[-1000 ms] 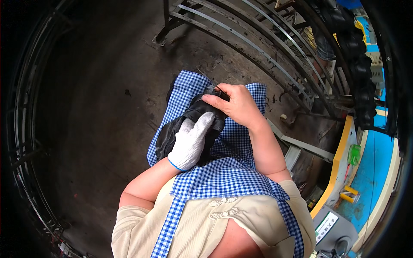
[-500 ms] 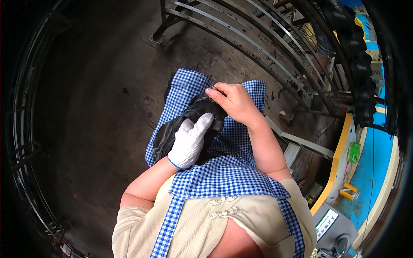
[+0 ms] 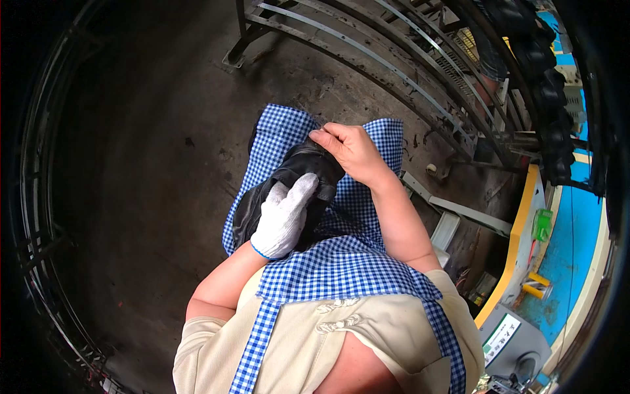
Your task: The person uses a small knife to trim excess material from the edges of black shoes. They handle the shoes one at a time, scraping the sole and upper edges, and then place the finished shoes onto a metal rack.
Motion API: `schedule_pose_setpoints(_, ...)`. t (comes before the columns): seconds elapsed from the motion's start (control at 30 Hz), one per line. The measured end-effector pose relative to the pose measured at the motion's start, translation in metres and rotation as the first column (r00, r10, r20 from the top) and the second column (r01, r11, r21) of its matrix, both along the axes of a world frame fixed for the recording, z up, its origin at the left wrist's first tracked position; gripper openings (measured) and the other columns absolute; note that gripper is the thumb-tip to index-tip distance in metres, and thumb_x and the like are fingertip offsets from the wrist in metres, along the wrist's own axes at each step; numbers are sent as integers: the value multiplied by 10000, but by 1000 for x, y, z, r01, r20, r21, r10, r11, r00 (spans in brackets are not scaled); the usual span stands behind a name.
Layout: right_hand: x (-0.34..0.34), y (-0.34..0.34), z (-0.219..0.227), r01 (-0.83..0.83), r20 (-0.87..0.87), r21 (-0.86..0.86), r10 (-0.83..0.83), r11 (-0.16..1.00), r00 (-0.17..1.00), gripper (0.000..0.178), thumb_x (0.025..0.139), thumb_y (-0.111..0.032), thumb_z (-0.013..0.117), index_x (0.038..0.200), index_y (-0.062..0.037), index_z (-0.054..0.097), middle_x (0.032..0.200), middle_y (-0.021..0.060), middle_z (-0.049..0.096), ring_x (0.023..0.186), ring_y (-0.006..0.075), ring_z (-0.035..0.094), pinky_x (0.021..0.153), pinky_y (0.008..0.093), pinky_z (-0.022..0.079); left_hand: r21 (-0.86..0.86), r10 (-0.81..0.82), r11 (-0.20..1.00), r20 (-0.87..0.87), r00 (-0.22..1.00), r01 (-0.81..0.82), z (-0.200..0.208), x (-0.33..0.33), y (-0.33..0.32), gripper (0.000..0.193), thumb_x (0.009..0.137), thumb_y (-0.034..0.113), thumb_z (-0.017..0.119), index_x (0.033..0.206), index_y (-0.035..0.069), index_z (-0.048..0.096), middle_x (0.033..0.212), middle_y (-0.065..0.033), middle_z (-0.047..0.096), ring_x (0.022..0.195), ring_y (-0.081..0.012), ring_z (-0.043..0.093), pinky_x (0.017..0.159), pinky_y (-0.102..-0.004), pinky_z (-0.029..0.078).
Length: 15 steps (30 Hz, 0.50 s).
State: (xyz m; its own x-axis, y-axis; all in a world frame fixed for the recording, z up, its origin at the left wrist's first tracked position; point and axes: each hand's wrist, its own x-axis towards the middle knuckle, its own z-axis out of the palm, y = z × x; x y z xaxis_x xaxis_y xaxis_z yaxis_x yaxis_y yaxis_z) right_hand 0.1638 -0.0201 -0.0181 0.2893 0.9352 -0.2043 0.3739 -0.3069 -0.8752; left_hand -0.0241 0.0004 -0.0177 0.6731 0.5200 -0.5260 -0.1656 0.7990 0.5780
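Note:
On my lap, over a blue-and-white checked apron (image 3: 280, 128), lies a black leather boot or shoe (image 3: 303, 165), its far end pointing away from me. My left hand (image 3: 281, 223), in a white knitted glove with a blue cuff edge, is closed on its near part, the fingers pressed on the black material. My bare right hand (image 3: 353, 152) is at the far end, thumb and forefinger pinched together. Whatever sits between those fingertips is too small to make out.
A metal rack with long rails (image 3: 367, 56) stands ahead to the right. Black rounded items (image 3: 551, 98) hang in a row at the far right. Beside me is a blue-topped workbench (image 3: 569, 249) with a green object (image 3: 542, 225), a yellow spool (image 3: 537, 286) and a grey machine (image 3: 518, 345).
The view has shifted slightly. My right hand stays pinched at the far end of the boot or shoe, and my left hand keeps its hold; little else differs.

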Motion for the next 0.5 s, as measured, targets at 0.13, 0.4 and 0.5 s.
schedule_pose_setpoints(0.13, -7, -4, 3, 61, -89, 57, -56, 997, 994, 346, 915, -352, 686, 880, -8, 707, 711, 85, 671, 617, 152, 605, 581, 310, 471, -43, -8, 999, -13, 1000, 7, 4, -8, 1, 301, 971, 221, 611, 1175, 0, 600, 1000, -33, 658, 853, -83, 607, 720, -225, 491)
schedule_pose_setpoints(0.4, -26, -13, 40, -24, 44, 464, 5, 886, 999, 261, 804, -172, 800, 1005, -30, 717, 893, 66, 643, 761, 159, 626, 634, 259, 493, -26, -45, 998, 132, 990, 49, 56, -31, 12, 444, 965, 268, 587, 1315, 7, 509, 1213, -112, 620, 1113, -207, 608, 971, -345, 490)
schedule_pose_setpoints(0.5, -28, -8, 53, -106, 26, 521, 108, 847, 994, 194, 842, -130, 755, 990, -22, 693, 863, 74, 637, 770, 169, 620, 640, 272, 485, -285, -13, 957, 156, 988, 58, 72, -32, 20, 623, 992, 523, 380, 1293, 0, 539, 1237, -151, 621, 1119, -264, 624, 968, -384, 513)
